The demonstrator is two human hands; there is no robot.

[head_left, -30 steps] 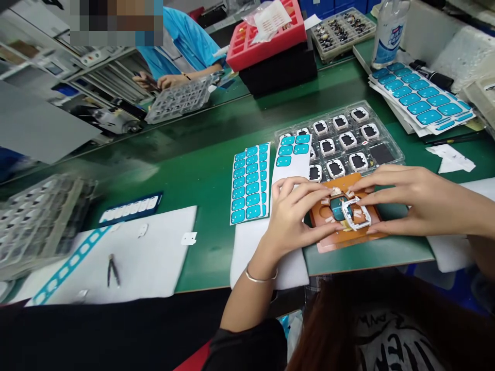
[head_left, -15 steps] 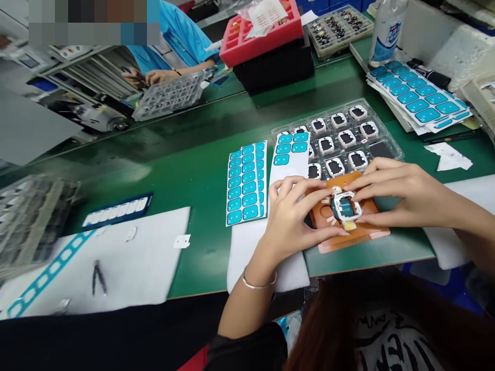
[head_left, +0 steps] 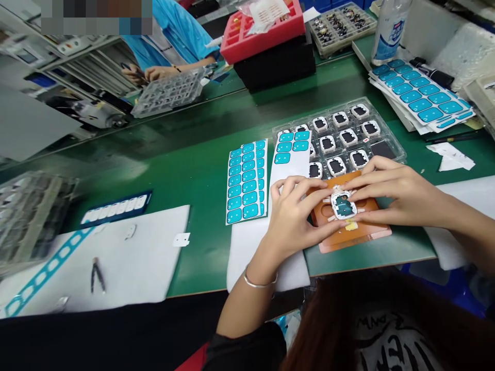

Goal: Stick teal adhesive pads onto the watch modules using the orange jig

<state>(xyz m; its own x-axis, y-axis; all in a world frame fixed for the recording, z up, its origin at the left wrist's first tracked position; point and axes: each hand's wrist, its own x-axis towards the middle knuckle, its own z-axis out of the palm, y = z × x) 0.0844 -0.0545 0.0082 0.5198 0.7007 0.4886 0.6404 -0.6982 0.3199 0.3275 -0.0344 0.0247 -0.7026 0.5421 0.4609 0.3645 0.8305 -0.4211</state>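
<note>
Head view: small white square frame (head_left: 343, 205) with a teal centre, seated on an orange fixture plate (head_left: 350, 234) near the front edge of the green bench (head_left: 193, 170). Left hand (head_left: 292, 219) on the frame's left side, fingers (head_left: 317, 195) curled narrow and pressing at its upper-left corner, thumb along the fixture's lower left. Right hand (head_left: 402, 193) on the frame's right side, fingers (head_left: 358, 181) stretched flat over its top edge, thumb just below its lower right corner; frame pinched lightly between both hands, lying flat on the fixture. Clear tray (head_left: 381, 131) of similar white frames touching the fixture's far edge, directly behind the fingers. Two sheets of teal stickers (head_left: 247, 180) just left of the left hand, the nearer one lapping over the tray's left edge. White foam pad (head_left: 242, 252) under the left wrist, overhanging the bench front; another white pad (head_left: 116, 263) well apart to the left, with small tweezers (head_left: 96, 273) lying on it. Open green surface between the two pads and behind the sticker sheets. More sticker sheets (head_left: 421, 98) and a clear bottle (head_left: 389, 31) far right; red tray (head_left: 263, 31) on a black box at the back. Another person's hands (head_left: 149, 74) at work across the bench, far left.
</note>
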